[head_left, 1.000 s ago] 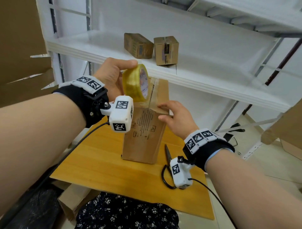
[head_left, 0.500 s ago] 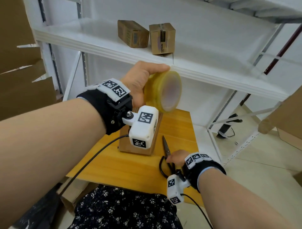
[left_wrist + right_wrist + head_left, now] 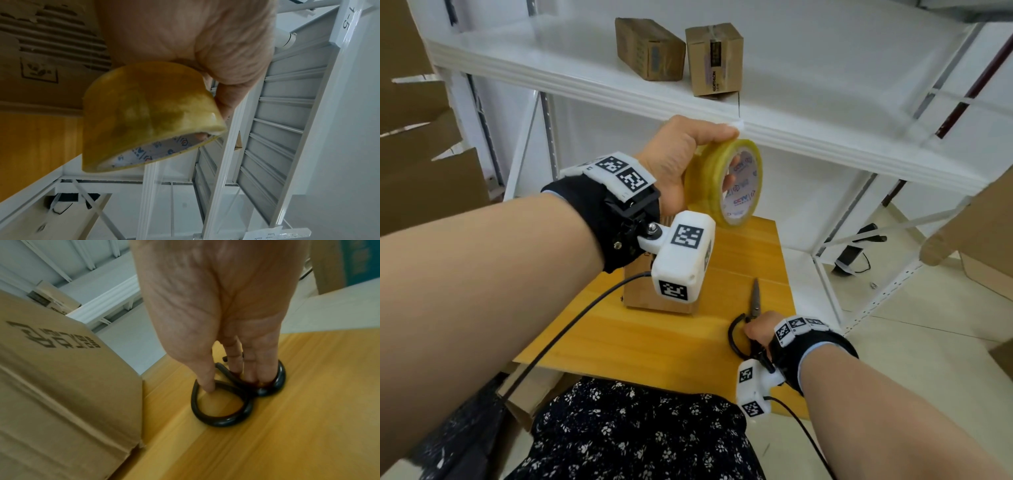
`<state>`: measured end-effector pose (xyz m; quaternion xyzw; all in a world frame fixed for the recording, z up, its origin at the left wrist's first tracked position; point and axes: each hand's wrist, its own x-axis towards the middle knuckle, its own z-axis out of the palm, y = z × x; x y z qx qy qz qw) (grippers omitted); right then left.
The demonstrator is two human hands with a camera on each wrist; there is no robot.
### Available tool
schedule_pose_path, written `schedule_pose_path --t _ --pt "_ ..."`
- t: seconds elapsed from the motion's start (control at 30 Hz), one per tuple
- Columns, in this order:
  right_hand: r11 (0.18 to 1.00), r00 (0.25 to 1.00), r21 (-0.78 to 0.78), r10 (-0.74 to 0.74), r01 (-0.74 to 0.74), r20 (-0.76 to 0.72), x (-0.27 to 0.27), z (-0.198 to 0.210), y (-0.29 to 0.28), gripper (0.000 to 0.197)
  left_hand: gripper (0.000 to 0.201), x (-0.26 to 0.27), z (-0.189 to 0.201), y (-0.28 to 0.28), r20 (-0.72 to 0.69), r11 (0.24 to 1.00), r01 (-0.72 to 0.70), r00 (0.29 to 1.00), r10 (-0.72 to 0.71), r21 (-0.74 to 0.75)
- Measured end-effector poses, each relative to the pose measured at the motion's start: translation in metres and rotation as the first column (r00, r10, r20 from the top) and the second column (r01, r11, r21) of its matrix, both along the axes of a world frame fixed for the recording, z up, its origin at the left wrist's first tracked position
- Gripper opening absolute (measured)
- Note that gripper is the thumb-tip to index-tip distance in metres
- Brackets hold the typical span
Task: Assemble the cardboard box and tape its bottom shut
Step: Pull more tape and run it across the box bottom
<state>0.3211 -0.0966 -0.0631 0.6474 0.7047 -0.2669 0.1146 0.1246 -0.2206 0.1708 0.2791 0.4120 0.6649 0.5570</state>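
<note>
The brown cardboard box [image 3: 642, 298] stands upright on the wooden table [image 3: 654, 346], mostly hidden behind my left wrist camera. In the right wrist view its printed side [image 3: 51, 369] is just left of my right hand. My left hand [image 3: 724, 147] holds a yellowish tape roll [image 3: 705, 185] in the air above the box, thumb on the rim, fingers inside the core [image 3: 156, 151]. Black-handled scissors [image 3: 755, 298] lie on the table right of the box. My right hand [image 3: 751, 329] grips their handles [image 3: 222, 417], thumb in one loop, fingers in the other.
A white shelf [image 3: 791, 116] runs across just behind the tape roll and carries two small taped boxes [image 3: 714, 58]. Flat cardboard sheets [image 3: 417, 144] lean at the left. The shelf frame [image 3: 828, 301] stands to the right of the table.
My right hand left the box top and dropped to the scissors, and now has its fingers in the handles. My left hand lifted the tape roll up and away from the box.
</note>
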Motion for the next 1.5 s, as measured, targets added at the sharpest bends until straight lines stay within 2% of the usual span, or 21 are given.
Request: schedule_pose_path --t 0.03,0.1,0.2,0.27,0.33,0.37,0.4,0.43,0.5,0.57,0.67,0.77,0.83,0.9,0.97,1.07,1.13,1.23,1.33,1.4,1.5 --pt "1.000 0.998 0.009 0.016 -0.016 0.065 0.004 0.003 0.000 0.029 0.038 -0.001 0.000 0.000 0.001 1.000 0.001 1.000 -0.001 -0.005" --pt "0.996 0.998 -0.076 0.039 -0.035 0.056 0.015 0.013 0.002 0.017 0.031 -0.005 0.003 -0.001 0.001 1.000 -0.007 1.000 0.007 -0.014" --pt "0.991 0.997 -0.118 0.075 -0.070 0.034 0.025 0.035 0.005 0.046 0.019 -0.013 0.016 -0.003 -0.007 0.999 -0.034 0.999 0.034 -0.028" --pt "0.995 0.996 -0.068 0.066 -0.069 -0.052 0.011 0.062 0.007 0.045 0.016 -0.018 0.028 -0.004 -0.016 0.996 -0.076 0.997 0.075 -0.044" --pt "0.997 0.968 0.049 0.074 -0.064 -0.242 -0.009 0.097 0.011 0.026 0.021 -0.021 0.039 -0.006 -0.030 0.992 -0.097 0.995 0.095 -0.082" --pt "0.997 0.900 0.077 0.026 0.009 -0.435 -0.020 0.118 0.012 0.013 0.027 -0.022 0.044 -0.006 -0.035 0.989 -0.098 0.995 0.095 -0.108" --pt "0.993 0.767 0.079 -0.017 0.088 -0.641 -0.029 0.141 0.012 0.003 0.032 -0.022 0.049 -0.007 -0.044 0.986 -0.104 0.994 0.099 -0.129" --pt "0.987 0.620 0.086 -0.017 0.137 -0.785 -0.037 0.163 0.013 0.007 0.033 -0.022 0.054 -0.008 -0.053 0.982 -0.117 0.993 0.110 -0.146" --pt "0.986 0.401 0.124 0.069 0.113 -0.913 -0.049 0.206 0.007 0.011 0.028 -0.024 0.062 -0.006 -0.042 0.975 -0.153 0.988 0.148 -0.159" --pt "0.972 0.346 0.231 0.232 -0.043 -0.909 -0.061 0.240 -0.003 0.013 0.020 -0.026 0.069 -0.004 0.000 0.970 -0.192 0.981 0.194 -0.151" --pt "0.884 0.412 0.333 0.451 -0.328 -0.792 -0.078 0.264 -0.019 0.029 0.017 -0.026 0.076 -0.002 0.057 0.965 -0.199 0.976 0.211 -0.169" --pt "0.786 0.550 0.513 0.612 -0.344 -0.568 -0.091 0.263 -0.024 0.036 0.020 -0.027 0.079 0.002 0.010 0.953 -0.208 0.976 0.215 -0.221" --pt "0.745 0.539 0.563 0.658 -0.359 -0.526 -0.091 0.262 -0.021 0.035 0.022 -0.028 0.080 0.003 -0.026 0.946 -0.175 0.984 0.175 -0.274" --pt "0.748 0.527 0.516 0.662 -0.417 -0.533 -0.087 0.264 -0.019 0.035 0.026 -0.030 0.081 0.001 -0.085 0.930 -0.153 0.988 0.132 -0.334" --pt "0.759 0.537 0.467 0.651 -0.454 -0.537 -0.085 0.268 -0.016 0.039 0.023 -0.037 0.080 0.002 -0.193 0.904 -0.204 0.971 0.139 -0.376" --pt "0.776 0.523 0.396 0.626 -0.492 -0.578 -0.088 0.278 -0.018 0.040 0.023 -0.041 0.077 0.000 -0.141 0.924 -0.123 0.987 0.077 -0.361" --pt "0.785 0.490 0.369 0.605 -0.498 -0.627 -0.092 0.282 -0.019 0.039 0.019 -0.042 0.071 0.003 -0.116 0.932 -0.130 0.989 0.096 -0.339" --pt "0.818 0.440 0.334 0.544 -0.468 -0.714 -0.095 0.285 -0.019 0.046 0.021 -0.048 0.061 0.007 -0.112 0.933 -0.165 0.984 0.136 -0.319" --pt "0.857 0.438 0.320 0.488 -0.403 -0.755 -0.094 0.281 -0.016 0.062 0.019 -0.053 0.051 0.011 -0.180 0.924 -0.202 0.972 0.149 -0.326" --pt "0.863 0.452 0.344 0.490 -0.370 -0.745 -0.094 0.276 -0.013 0.058 0.023 -0.055 0.046 0.014 -0.159 0.905 -0.249 0.966 0.206 -0.344" --pt "0.858 0.474 0.390 0.510 -0.333 -0.718 -0.096 0.271 -0.012 0.050 0.033 -0.059 0.039 0.020 -0.206 0.881 -0.307 0.947 0.246 -0.361"
